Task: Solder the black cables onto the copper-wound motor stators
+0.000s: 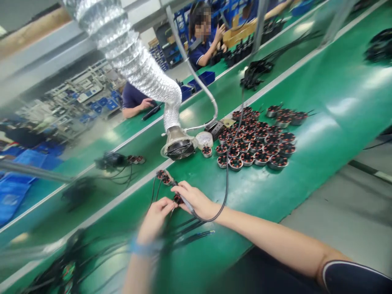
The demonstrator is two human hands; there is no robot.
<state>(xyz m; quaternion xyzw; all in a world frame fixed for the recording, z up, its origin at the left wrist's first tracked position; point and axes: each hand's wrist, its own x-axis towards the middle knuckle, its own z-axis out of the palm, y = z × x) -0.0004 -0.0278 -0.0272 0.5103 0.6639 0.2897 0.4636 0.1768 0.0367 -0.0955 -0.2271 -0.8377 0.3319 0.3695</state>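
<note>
My right hand is wrapped around a soldering iron, whose black cord loops up to the right. Just below its front end is a small round motor part with dark and copper windings, partly hidden by my fingers. My left hand is closed in a pinch at that part's near left side, on what looks like a thin wire. Two similar motor parts with black cables lie just beyond my hands. The iron's tip cannot be made out clearly.
A fume extractor hood on a silver duct hangs beyond my hands. Many motor parts stand grouped at right on the green bench. Black cables lie at front left. Two co-workers sit across the bench.
</note>
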